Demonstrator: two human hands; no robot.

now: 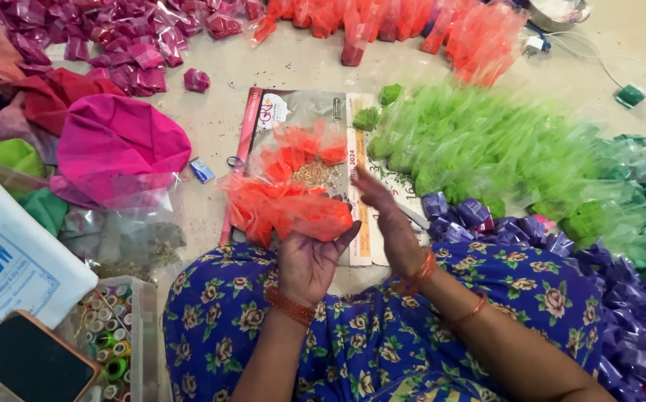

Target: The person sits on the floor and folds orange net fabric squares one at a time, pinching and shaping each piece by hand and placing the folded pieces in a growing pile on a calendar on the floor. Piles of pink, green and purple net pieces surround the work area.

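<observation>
My left hand [309, 257] is palm up and holds a bunch of orange net pouches [286, 208] above my lap. My right hand [382, 216] hovers just to their right with fingers stretched out, blurred, holding nothing that I can see. More orange pouches [304, 152] lie on a clear plastic sheet [301, 112] over a printed paper [364, 223] on the floor, with a small pile of golden beads [317, 174] among them.
Green pouches [479, 149] spread to the right, purple ones [621, 313] near my right knee, magenta ones [122, 45] at top left, orange-red ones [427, 30] at the top. A pink cloth bundle [118, 145], thread spool box [114, 342], phone [29, 361] and white sack [10, 260] lie left.
</observation>
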